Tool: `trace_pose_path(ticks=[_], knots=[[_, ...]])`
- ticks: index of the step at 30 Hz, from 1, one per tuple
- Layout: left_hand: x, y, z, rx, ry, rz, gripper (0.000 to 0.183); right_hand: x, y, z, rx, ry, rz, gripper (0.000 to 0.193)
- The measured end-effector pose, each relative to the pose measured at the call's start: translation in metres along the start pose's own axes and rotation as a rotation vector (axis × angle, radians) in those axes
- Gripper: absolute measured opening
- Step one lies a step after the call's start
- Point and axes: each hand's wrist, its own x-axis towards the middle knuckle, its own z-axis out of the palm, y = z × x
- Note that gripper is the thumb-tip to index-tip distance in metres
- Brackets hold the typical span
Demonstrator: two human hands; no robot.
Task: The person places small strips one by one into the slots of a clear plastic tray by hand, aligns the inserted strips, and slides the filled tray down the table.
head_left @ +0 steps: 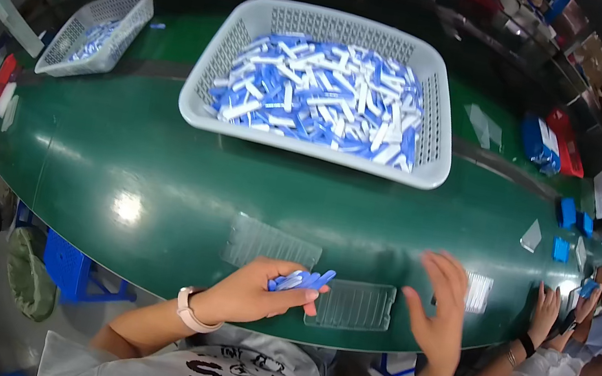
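Note:
My left hand [260, 290] is closed around a bunch of small blue and white oblong plastic pieces [304, 279], their rounded ends sticking out past the fingers. Partly under that hand lies a clear slotted plastic tray [353, 305]; no pieces show in its slots. A second clear tray [271, 245] sits just beyond the left wrist. My right hand [442, 307] is raised to the right of the trays, fingers spread and slightly blurred, holding nothing. Beyond both hands, a large grey perforated basket [197, 116] is filled with loose blue and white pieces [324, 96] of the same kind.
At the far left stands another grey basket [58, 68] with similar pieces. Another clear tray [478, 293] lies right of my right hand. Blue boxes [567, 213] and a clear sheet [532, 236] are farther right. A co-worker's hand [544, 312] is close on the right.

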Motion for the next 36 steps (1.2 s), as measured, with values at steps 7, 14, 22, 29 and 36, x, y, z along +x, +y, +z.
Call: trace_pose_path(ticks=[7, 14, 22, 29, 36], knots=[[0.014, -0.003, 0.017, -0.048, -0.165, -0.027, 0.024, -0.005, -0.011, 0.027, 0.723, -0.159, 0.182, 0.020], [0.019, -0.007, 0.027, -0.325, -0.222, -0.176, 0.028, -0.025, 0.008, 0.024, 0.783, -0.058, 0.101, 0.009], [0.017, -0.021, 0.024, -0.487, -0.266, -0.195, 0.041, -0.016, 0.040, 0.001, 0.219, -0.398, 0.185, 0.009], [0.012, -0.018, 0.033, -0.292, -0.178, -0.124, 0.027, 0.000, 0.039, -0.008, 0.212, -0.622, 0.226, 0.019], [0.009, -0.016, 0.035, -0.163, -0.075, -0.098, 0.022, 0.043, 0.038, -0.009, -0.017, -0.985, 0.075, 0.033]])
